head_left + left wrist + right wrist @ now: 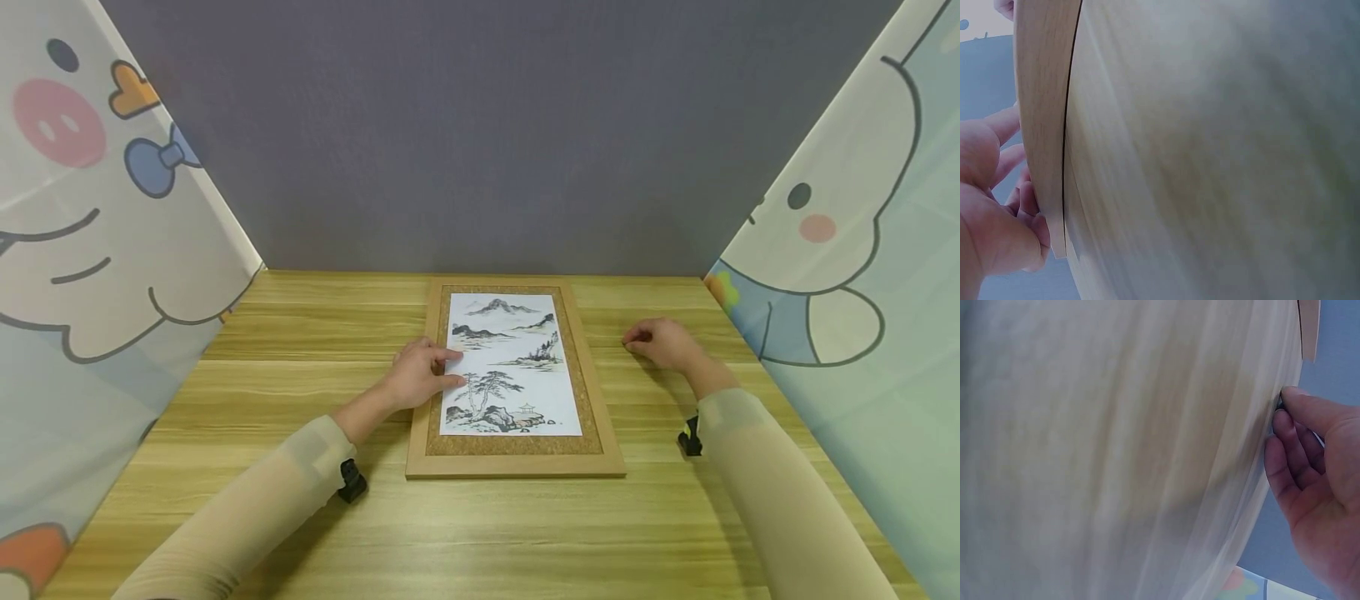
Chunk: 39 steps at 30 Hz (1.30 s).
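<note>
A white sheet with an ink landscape (517,367) lies on a wood-framed cork board (517,465). My left hand (422,372) rests over the board's left edge. Its thumb and index finger stretch onto the sheet's left side, and the other fingers bend near the frame in the left wrist view. Right of the board, my right hand (663,343) is low at the tabletop. Its thumb and fingertips pinch a small dark object (1280,400), mostly hidden, whose kind I cannot tell.
The wood-grain table (300,517) carries the board near its back edge. A grey panel (480,142) rises behind it. Cartoon-printed cloths (90,233) flank both sides. Each sleeve has a small black device (352,481) at the wrist.
</note>
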Each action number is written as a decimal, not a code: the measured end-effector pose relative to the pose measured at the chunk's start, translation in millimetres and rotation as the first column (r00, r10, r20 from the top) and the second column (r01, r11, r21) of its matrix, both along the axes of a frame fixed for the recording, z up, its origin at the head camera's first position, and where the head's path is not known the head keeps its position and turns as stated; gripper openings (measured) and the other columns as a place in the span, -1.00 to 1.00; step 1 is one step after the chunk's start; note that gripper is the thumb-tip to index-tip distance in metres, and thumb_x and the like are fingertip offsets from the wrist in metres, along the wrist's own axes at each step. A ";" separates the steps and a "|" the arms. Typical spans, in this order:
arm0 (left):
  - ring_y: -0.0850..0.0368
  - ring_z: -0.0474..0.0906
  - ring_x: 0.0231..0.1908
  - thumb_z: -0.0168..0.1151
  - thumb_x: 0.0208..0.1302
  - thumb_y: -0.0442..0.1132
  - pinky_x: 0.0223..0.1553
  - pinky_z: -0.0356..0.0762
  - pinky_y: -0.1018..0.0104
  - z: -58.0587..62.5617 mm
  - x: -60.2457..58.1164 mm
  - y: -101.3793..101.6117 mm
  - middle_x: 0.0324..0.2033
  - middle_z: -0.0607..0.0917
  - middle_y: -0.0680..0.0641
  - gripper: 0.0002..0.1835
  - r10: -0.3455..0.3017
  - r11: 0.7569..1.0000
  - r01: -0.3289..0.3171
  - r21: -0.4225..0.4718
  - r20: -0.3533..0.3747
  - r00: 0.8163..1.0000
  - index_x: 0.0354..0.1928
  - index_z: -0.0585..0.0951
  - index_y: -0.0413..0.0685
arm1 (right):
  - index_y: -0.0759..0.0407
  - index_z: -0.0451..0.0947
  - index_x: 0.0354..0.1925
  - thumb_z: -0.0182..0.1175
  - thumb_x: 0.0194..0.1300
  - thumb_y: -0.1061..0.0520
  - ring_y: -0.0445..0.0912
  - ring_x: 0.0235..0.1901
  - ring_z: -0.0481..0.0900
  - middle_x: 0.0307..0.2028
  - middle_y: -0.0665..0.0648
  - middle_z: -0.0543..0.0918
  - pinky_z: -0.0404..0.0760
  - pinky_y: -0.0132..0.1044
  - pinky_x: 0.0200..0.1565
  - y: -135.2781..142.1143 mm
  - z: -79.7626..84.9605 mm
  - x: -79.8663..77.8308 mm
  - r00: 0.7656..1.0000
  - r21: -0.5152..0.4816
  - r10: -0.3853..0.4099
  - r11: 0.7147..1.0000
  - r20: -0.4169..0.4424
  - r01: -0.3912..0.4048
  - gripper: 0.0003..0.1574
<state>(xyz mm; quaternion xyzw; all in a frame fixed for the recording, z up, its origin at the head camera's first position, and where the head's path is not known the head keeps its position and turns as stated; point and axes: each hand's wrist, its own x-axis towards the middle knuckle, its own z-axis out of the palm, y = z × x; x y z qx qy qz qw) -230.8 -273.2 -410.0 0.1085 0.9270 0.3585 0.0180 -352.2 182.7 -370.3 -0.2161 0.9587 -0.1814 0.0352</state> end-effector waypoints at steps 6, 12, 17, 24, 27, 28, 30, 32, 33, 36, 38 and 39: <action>0.02 0.43 -0.07 0.55 0.39 0.01 0.12 0.25 0.00 -0.8 -0.7 0.1 -0.12 0.57 -0.04 -0.40 0.000 1.000 0.000 0.004 0.005 1.000 0.40 0.70 0.01 | 0.28 0.76 -0.03 0.28 0.61 0.17 0.17 -0.04 0.73 -0.10 0.28 0.82 0.64 0.20 0.11 1.6 -1.3 1.6 1.000 -0.028 0.005 1.000 -0.006 -0.006 -0.81; 0.02 0.42 -0.08 0.55 0.39 0.01 0.13 0.24 -0.01 -2.6 -3.2 -0.3 -0.14 0.57 -0.04 -0.40 -0.003 1.000 0.003 0.001 0.004 1.000 0.40 0.70 0.02 | 0.23 0.75 -0.02 0.28 0.64 0.11 0.04 -0.08 0.69 -0.09 0.24 0.81 0.62 -0.03 0.03 -1.2 1.0 7.1 1.000 -0.078 0.005 0.997 -0.010 -0.005 -0.79; 0.03 0.41 -0.09 0.56 0.38 0.02 0.11 0.24 0.00 -4.3 -4.9 -1.1 -0.14 0.56 -0.04 -0.41 -0.004 1.000 0.004 0.006 -0.001 1.000 0.39 0.71 0.01 | 0.24 0.76 0.00 0.28 0.63 0.09 -0.02 -0.14 0.69 -0.10 0.24 0.81 0.62 -0.15 -0.07 -12.0 5.7 12.3 1.000 -0.143 0.028 0.989 -0.008 -0.029 -0.76; 0.02 0.40 -0.08 0.57 0.37 0.02 0.14 0.23 -0.02 -4.3 -3.9 -0.9 -0.13 0.56 -0.04 -0.40 0.004 1.000 -0.004 0.002 0.004 1.000 0.40 0.70 0.03 | 0.22 0.74 0.08 0.27 0.64 0.01 -0.06 -0.10 0.67 -0.04 0.21 0.79 0.64 -0.27 -0.08 -34.9 10.7 19.0 0.997 -0.220 0.044 0.975 0.063 -0.029 -0.69; 0.01 0.40 -0.08 0.57 0.38 0.01 0.14 0.22 -0.02 -3.6 -3.0 -0.7 -0.13 0.55 -0.04 -0.40 0.009 1.000 -0.009 0.007 0.009 1.000 0.40 0.70 0.03 | 0.20 0.73 0.09 0.28 0.64 -0.01 -0.08 -0.04 0.71 0.01 0.23 0.79 0.67 -0.31 -0.02 -46.5 10.5 19.9 0.993 -0.284 0.056 0.959 0.101 -0.026 -0.68; 0.01 0.40 -0.08 0.56 0.38 0.01 0.13 0.21 -0.01 -3.2 -2.7 -0.6 -0.13 0.55 -0.04 -0.41 0.010 1.000 -0.010 0.009 0.012 1.000 0.40 0.70 0.02 | 0.20 0.73 0.08 0.28 0.64 -0.01 -0.08 -0.01 0.71 0.04 0.24 0.79 0.68 -0.32 0.01 -50.6 10.5 20.2 0.992 -0.308 0.062 0.951 0.114 -0.024 -0.68; 0.01 0.41 -0.08 0.56 0.38 0.00 0.14 0.22 -0.02 -3.0 -2.6 -0.7 -0.13 0.55 -0.04 -0.41 0.009 1.000 -0.009 0.011 0.013 1.000 0.40 0.70 0.02 | 0.22 0.73 0.10 0.30 0.63 -0.01 -0.07 0.00 0.73 0.06 0.26 0.79 0.71 -0.31 0.02 -58.8 11.4 20.6 0.987 -0.352 0.072 0.936 0.145 -0.016 -0.67; 0.02 0.41 -0.08 0.55 0.39 0.00 0.15 0.23 -0.03 -3.2 -2.9 -0.9 -0.13 0.56 -0.04 -0.41 0.007 1.000 -0.007 0.012 0.011 1.000 0.40 0.70 0.01 | 0.25 0.71 0.14 0.32 0.62 -0.02 0.00 0.01 0.75 0.06 0.30 0.78 0.74 -0.23 0.04 -67.0 13.9 21.8 0.980 -0.395 0.079 0.919 0.185 0.000 -0.63; 0.02 0.42 -0.08 0.55 0.39 0.01 0.15 0.23 -0.03 -3.2 -2.8 -0.9 -0.13 0.56 -0.04 -0.41 0.006 1.000 -0.006 0.012 0.011 1.000 0.40 0.70 0.01 | 0.26 0.70 0.17 0.32 0.62 -0.02 0.03 0.02 0.75 0.06 0.31 0.78 0.75 -0.20 0.05 -70.5 15.4 22.7 0.975 -0.412 0.084 0.911 0.205 0.008 -0.59; 0.01 0.42 -0.07 0.55 0.38 0.01 0.16 0.23 -0.04 -2.7 -2.4 -0.9 -0.12 0.56 -0.05 -0.41 0.006 1.000 -0.006 0.015 0.010 1.000 0.40 0.70 0.02 | 0.32 0.66 0.28 0.32 0.62 0.00 0.15 0.05 0.75 0.09 0.37 0.76 0.78 -0.09 0.09 -80.1 19.4 25.2 0.963 -0.460 0.106 0.888 0.247 0.020 -0.51; 0.01 0.42 -0.07 0.55 0.38 0.01 0.18 0.24 -0.06 -2.7 -2.4 -1.0 -0.11 0.57 -0.05 -0.40 0.006 1.000 -0.006 0.015 0.009 1.000 0.40 0.70 0.02 | 0.32 0.66 0.31 0.31 0.62 0.03 0.18 0.06 0.76 0.10 0.39 0.76 0.78 -0.07 0.08 -85.3 20.8 25.8 0.961 -0.473 0.123 0.881 0.249 0.010 -0.51; 0.01 0.42 -0.07 0.55 0.38 0.01 0.19 0.24 -0.06 -2.8 -2.4 -1.0 -0.11 0.57 -0.05 -0.40 0.006 1.000 -0.006 0.015 0.009 1.000 0.40 0.70 0.02 | 0.32 0.65 0.32 0.31 0.63 0.05 0.20 0.07 0.76 0.11 0.40 0.76 0.79 -0.06 0.08 -87.7 21.1 25.7 0.958 -0.482 0.136 0.876 0.251 0.002 -0.51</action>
